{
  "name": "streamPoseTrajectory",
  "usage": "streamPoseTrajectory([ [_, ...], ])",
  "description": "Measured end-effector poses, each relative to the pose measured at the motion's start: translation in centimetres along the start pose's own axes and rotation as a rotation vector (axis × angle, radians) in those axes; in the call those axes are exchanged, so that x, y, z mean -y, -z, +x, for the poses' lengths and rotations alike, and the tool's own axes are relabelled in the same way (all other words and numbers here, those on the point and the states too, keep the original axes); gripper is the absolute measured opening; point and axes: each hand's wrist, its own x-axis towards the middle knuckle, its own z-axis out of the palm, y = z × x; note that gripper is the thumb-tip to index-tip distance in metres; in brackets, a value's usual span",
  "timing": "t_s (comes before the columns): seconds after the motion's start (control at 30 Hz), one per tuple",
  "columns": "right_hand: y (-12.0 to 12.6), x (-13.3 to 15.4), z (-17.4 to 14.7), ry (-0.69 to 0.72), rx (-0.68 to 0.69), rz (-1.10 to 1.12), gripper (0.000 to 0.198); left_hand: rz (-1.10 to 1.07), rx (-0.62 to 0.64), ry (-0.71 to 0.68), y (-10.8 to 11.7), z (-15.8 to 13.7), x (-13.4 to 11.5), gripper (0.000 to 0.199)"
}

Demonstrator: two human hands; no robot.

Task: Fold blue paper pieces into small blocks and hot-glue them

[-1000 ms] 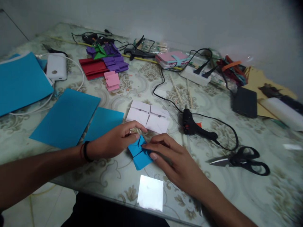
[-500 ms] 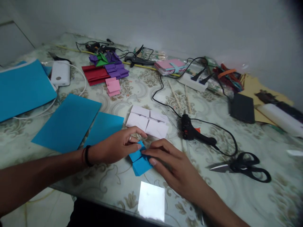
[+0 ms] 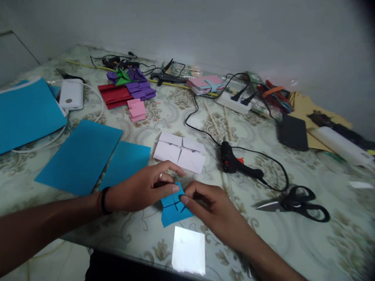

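A small piece of folded blue paper (image 3: 172, 216) lies near the table's front edge between both hands. My left hand (image 3: 146, 186) presses its thumb on the upper left part of the paper, index finger stretched out above. From the right, my right hand (image 3: 212, 203) pinches a folded flap at the paper's right side between thumb and fingers. Part of the paper is hidden under the fingers. Just beyond the hands lies a folded white paper (image 3: 190, 158). Two flat blue sheets, a larger one (image 3: 82, 156) and a smaller one (image 3: 127, 162), lie to the left.
A black glue gun (image 3: 234, 162) with its cord and black-handled scissors (image 3: 295, 205) lie on the right. Folded pink (image 3: 136, 109), purple (image 3: 140, 89) and red (image 3: 115, 96) papers sit farther back. A white power bank (image 3: 72, 95) stands by a blue stack (image 3: 29, 113).
My right hand has shifted slightly and now pinches a flap near the paper's middle right. More of the folded blue paper shows. The whole view has moved a little.
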Motion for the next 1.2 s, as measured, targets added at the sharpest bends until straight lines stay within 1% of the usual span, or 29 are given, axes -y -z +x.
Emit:
streamPoseTrajectory([
  [0.07,0.06,-0.14,-0.08,-0.006,-0.038,0.070,0.030,0.001,0.054,0.005,0.19,0.04,-0.15,0.027],
  [0.13,0.12,-0.23,-0.15,-0.009,-0.074,0.123,0.030,0.043,0.057,-0.004,0.33,0.09,-0.32,0.016],
  [0.2,0.12,-0.25,-0.18,-0.011,-0.086,0.152,0.031,0.082,0.060,-0.009,0.37,0.12,-0.42,0.029],
  [0.27,0.06,-0.19,-0.17,-0.014,-0.075,0.151,0.031,0.086,0.062,0.005,0.31,0.12,-0.42,0.035],
  [0.37,-0.13,-0.04,-0.11,-0.008,-0.040,0.120,0.031,0.114,0.063,0.015,0.16,0.05,-0.35,0.032],
  [0.5,-0.47,0.01,-0.06,0.013,-0.034,0.071,0.031,0.211,0.085,-0.049,0.00,-0.11,-0.41,0.029],
  [0.6,-0.65,-0.06,-0.02,0.002,-0.052,0.063,0.032,0.203,0.094,-0.049,-0.04,-0.16,-0.51,0.030],
  [0.77,-0.69,0.05,0.07,-0.032,-0.004,0.109,0.034,0.224,0.098,-0.016,-0.03,-0.10,-0.56,0.036],
  [0.93,-0.50,0.13,0.03,0.008,0.017,0.091,0.035,0.239,0.156,-0.033,0.01,-0.14,-0.58,0.031],
  [1.03,-0.38,0.00,0.02,-0.001,0.035,0.100,0.034,0.255,0.184,-0.038,0.09,-0.21,-0.52,0.026],
  [1.2,-0.33,-0.25,0.10,-0.024,0.048,0.133,0.033,0.244,0.200,-0.033,0.27,-0.07,-0.36,0.030],
])
